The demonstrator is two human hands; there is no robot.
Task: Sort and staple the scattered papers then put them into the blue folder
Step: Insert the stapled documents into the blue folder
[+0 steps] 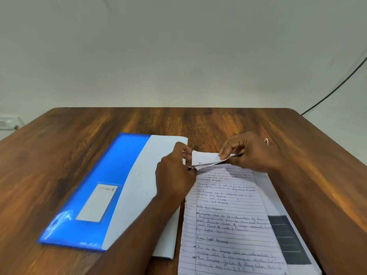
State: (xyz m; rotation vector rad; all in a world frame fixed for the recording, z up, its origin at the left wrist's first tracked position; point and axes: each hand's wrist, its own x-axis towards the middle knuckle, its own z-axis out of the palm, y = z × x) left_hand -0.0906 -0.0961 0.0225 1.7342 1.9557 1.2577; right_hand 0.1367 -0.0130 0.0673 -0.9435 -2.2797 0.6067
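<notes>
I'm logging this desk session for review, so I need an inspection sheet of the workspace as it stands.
Surface: wooden table, bare at the far end.
Job's things: blue folder lying flat at left, a white sheet overlapping it; handwritten lined papers stacked at right, top edge folded up; printed page beneath them. No stapler seen.
Clutter: nothing seen.
Hands: left hand and right hand both pinch the papers' top edge; ring on the right.
Cables: black cable along the wall, right.
Surroundings: plain wall; wall socket at left.
</notes>
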